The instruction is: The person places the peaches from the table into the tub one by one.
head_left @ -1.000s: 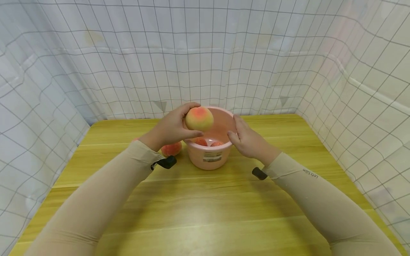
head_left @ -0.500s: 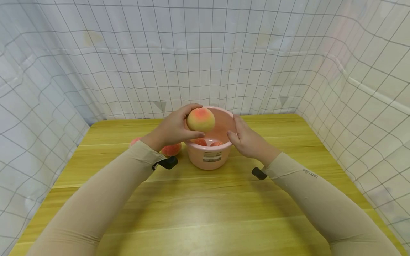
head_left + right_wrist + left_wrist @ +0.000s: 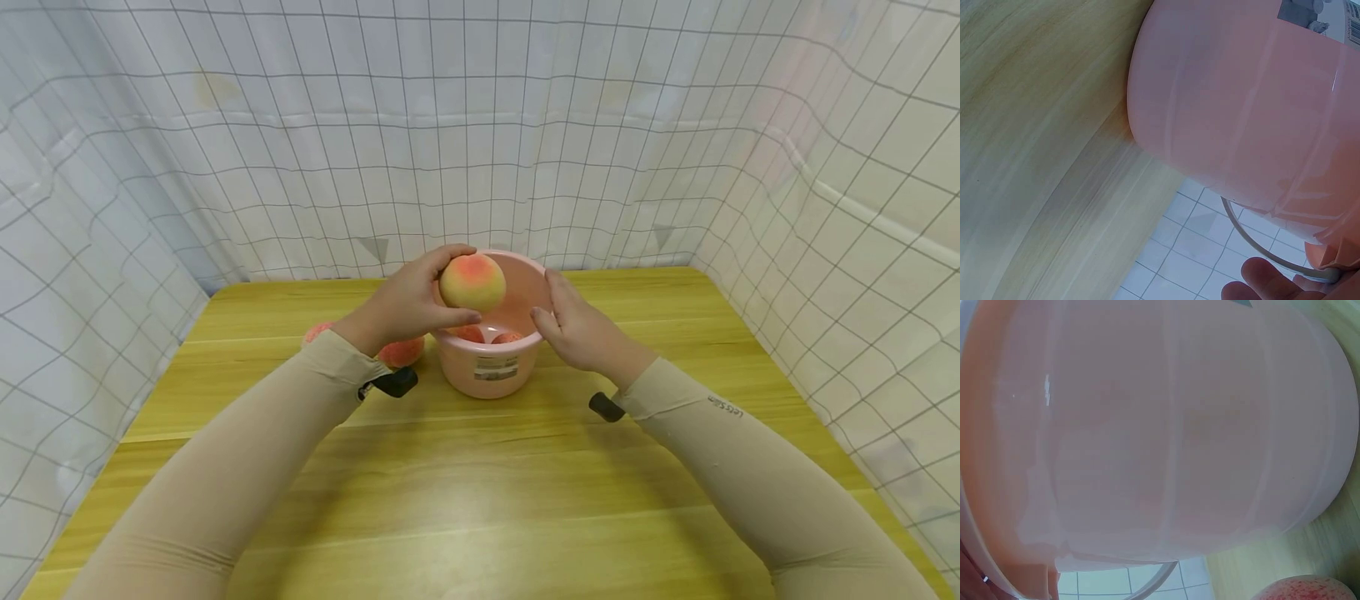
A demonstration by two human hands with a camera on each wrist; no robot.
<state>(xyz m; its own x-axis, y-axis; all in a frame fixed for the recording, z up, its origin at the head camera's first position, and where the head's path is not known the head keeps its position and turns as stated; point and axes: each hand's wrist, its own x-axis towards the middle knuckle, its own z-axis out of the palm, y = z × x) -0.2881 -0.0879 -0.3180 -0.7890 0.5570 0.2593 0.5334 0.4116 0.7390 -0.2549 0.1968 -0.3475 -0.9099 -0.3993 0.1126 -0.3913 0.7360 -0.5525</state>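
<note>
The left hand [image 3: 408, 302] has carried its peach [image 3: 472, 283] slightly rightward, further over the pink bucket [image 3: 491, 367].

Glossy pink plastic bucket [image 3: 491, 367], smooth wooden table [image 3: 480, 492]

- The arm hides most of the peaches [image 3: 401, 350] left of the bucket [image 3: 491, 371].
- The bucket's label [image 3: 496, 367] is too small to read.
- Left wrist view cuts off a peach [image 3: 1307, 589].
</note>
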